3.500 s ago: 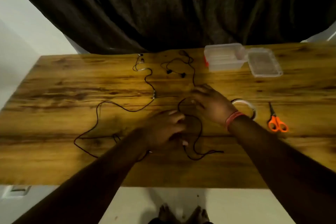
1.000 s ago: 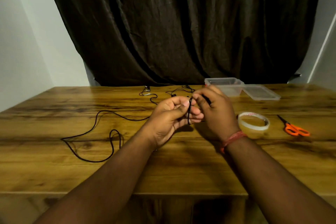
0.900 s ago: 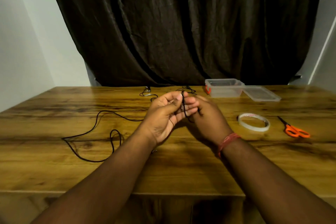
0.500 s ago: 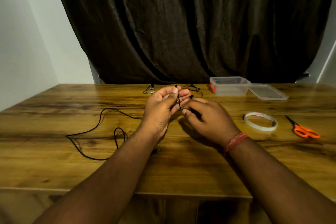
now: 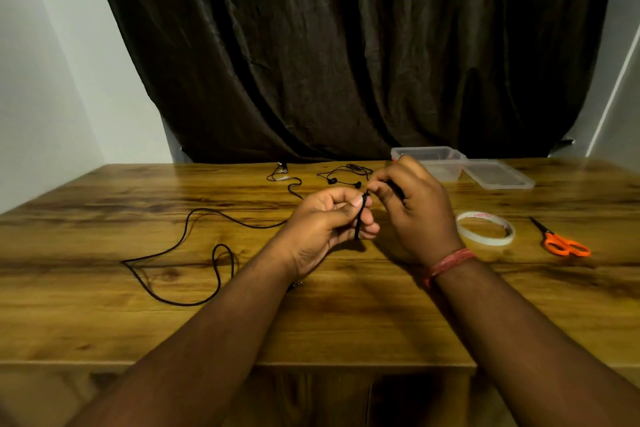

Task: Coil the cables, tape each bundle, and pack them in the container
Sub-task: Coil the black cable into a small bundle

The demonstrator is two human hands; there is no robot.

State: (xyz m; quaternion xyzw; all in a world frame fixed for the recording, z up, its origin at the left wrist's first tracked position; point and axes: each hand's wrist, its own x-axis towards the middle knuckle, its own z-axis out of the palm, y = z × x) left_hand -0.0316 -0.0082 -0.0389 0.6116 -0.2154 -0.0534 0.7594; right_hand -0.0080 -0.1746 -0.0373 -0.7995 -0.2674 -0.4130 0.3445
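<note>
Above the middle of the wooden table [image 5: 346,322], my left hand [image 5: 322,225] holds a small coil of black earphone cable [image 5: 360,218] wound over its fingers, thumb pressed on the loops. My right hand [image 5: 412,208] pinches the same cable just right of the coil. Its earbuds [image 5: 343,180] lie on the table behind my hands. A second, longer black cable [image 5: 194,253] sprawls loose on the left of the table. A clear plastic container [image 5: 433,159] stands open at the back right, its lid [image 5: 498,177] beside it. A roll of clear tape [image 5: 485,229] lies right of my right hand.
Orange-handled scissors [image 5: 561,243] lie near the right edge, beyond the tape. A dark curtain [image 5: 346,45] hangs behind the table, with white walls on either side. The table's front edge is close to my body.
My hands lifted the earphone cable off the table and wound it over my left fingers. My right hand has swung up and over the coil. The camera has tilted up.
</note>
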